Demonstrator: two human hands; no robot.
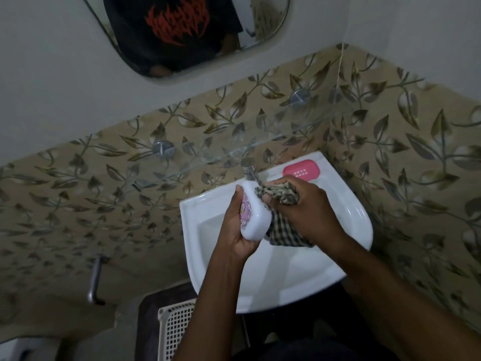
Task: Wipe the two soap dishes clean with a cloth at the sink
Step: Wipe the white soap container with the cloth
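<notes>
Both hands meet over the sink, one on a soap dish and the other on a cloth.

Left hand (234,230) wraps round the white soap dish (253,217) from the left and below, holding it tilted on edge above the sink (286,282), its pink printed face turned toward the palm. Right hand (307,207) grips the bunched checked cloth (279,195) and presses the wad against the dish's upper end, while a loose end hangs below the hand just beside the dish. A pink soap dish (302,169) lies flat on the sink's back rim near the right corner, apart from both hands. A tap (250,169) stands just behind the held dish. Above it a glass shelf (234,152) crosses the leaf-patterned tiles (416,152), with a mirror (182,35) higher up. A white lattice basket (177,327) sits below the sink's left side.
</notes>
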